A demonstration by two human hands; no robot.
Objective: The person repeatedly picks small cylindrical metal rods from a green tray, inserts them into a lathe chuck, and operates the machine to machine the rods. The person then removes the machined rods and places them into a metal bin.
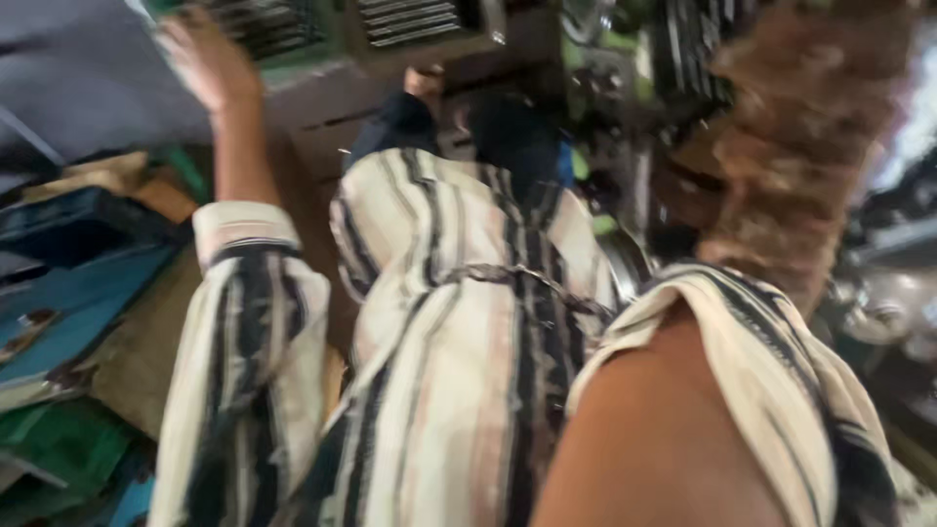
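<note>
Machines are crowding the back of this blurry workshop, and a green machine (293,49) with metal slats (264,24) is sitting along the top edge. Blue boards (78,283) are lying at the left edge, with green sheets (59,449) poking out below them. A brown fuzzy heap (810,127) is filling the top right corner, and shiny metal parts (878,293) are piling up under it.

The left hand (205,59) is reaching up in a striped sleeve (244,342). Its fingers are spreading apart and gripping nothing. It is hanging just beside the slats, but the blur is hiding whether it is touching them.

The right hand is not showing. Only a bare arm (644,439) is sticking out at the bottom edge.

Someone in a striped robe (459,322) is bending over in the middle. Their hand (425,83), in a dark sleeve, is resting up by the machine.

Little open room is showing. A strip of brown floor (146,342) is running between the boards and the sleeve.
</note>
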